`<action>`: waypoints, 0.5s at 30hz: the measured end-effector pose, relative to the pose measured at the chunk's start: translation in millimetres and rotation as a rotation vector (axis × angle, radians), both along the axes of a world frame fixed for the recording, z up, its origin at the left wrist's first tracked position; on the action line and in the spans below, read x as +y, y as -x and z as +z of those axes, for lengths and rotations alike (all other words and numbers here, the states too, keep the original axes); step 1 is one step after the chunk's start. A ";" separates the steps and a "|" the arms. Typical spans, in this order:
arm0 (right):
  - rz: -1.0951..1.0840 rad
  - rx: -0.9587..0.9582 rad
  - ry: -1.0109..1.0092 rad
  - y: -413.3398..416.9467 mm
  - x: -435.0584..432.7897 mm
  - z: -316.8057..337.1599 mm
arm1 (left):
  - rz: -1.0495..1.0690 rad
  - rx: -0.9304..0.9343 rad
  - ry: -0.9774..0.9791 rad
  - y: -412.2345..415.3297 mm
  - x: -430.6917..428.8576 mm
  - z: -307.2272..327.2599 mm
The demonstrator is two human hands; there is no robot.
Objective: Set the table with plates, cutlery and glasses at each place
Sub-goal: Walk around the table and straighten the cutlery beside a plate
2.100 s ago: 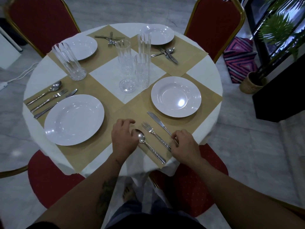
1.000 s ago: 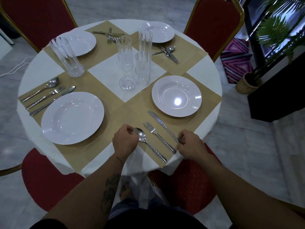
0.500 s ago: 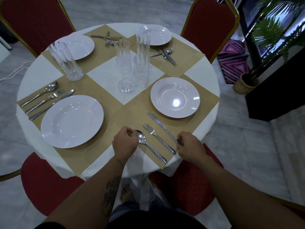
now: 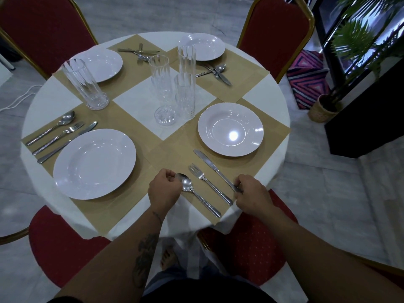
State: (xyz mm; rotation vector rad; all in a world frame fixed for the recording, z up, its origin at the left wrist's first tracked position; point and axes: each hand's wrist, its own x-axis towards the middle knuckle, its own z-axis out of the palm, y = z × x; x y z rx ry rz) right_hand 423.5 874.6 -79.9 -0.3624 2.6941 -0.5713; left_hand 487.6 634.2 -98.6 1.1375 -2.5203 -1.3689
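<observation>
On the round table, a knife, a fork and a spoon lie side by side on the near right tan placemat, below a white plate. My right hand pinches the knife's handle end. My left hand is curled, its fingertips touching the spoon's bowl. Three tall clear glasses stand together at the centre; another glass stands at the left.
A big white plate sits near left with a cutlery set beside it. Two far plates have crossed cutlery. Red chairs ring the table. A potted plant stands at the right.
My left hand has curled from flat to a loose fist by the spoon. My right hand slid slightly down the knife's handle. The cutlery hardly moved.
</observation>
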 end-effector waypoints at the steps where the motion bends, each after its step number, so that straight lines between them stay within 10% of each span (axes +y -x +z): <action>1: -0.001 -0.003 -0.002 0.1 0.0 -0.2 | 0.003 -0.001 -0.005 0.2 -0.2 -0.3; 15: -0.016 0.021 -0.050 3.5 -9.1 -1.7 | -0.004 -0.013 0.001 1.2 -0.5 -0.3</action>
